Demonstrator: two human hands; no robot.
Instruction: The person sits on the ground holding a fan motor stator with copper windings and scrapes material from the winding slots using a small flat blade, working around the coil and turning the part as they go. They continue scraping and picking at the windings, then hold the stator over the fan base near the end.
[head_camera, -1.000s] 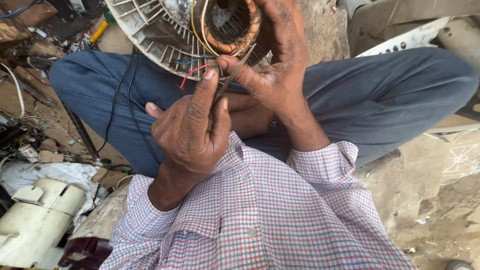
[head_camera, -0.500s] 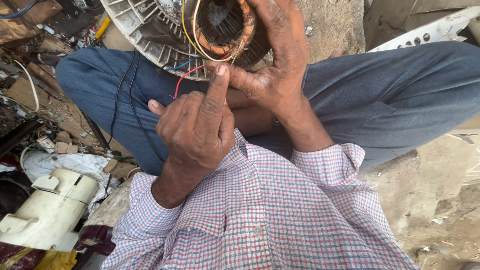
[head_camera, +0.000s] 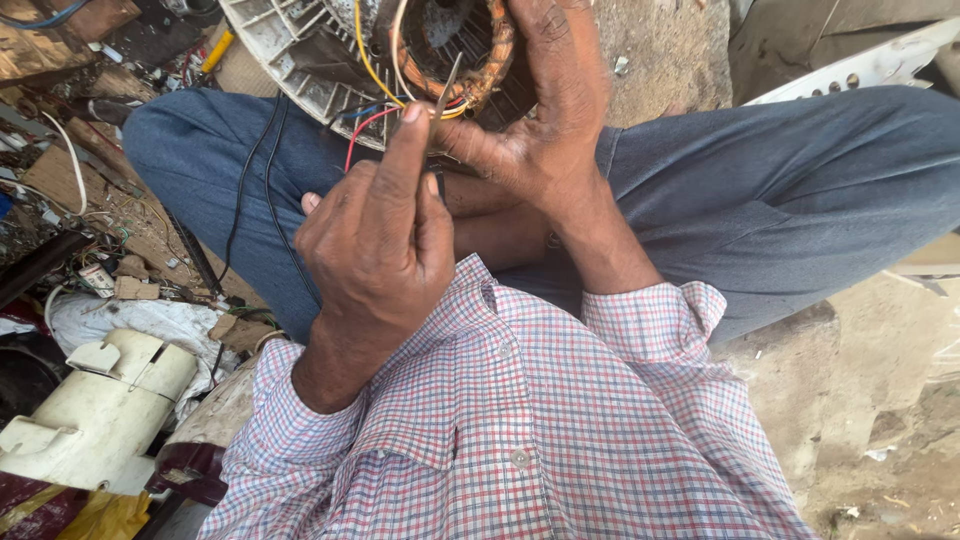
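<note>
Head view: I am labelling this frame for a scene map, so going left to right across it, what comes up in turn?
Cream plastic housing → left hand with a thin metal tool → right hand on the copper-wound motor → blue trouser leg.

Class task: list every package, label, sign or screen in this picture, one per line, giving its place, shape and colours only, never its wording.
Small can or tub: on the littered ground at left, beside the person's knee; short cylinder, whitish with a red band, too small to tell more.
No signs or screens show.
</note>
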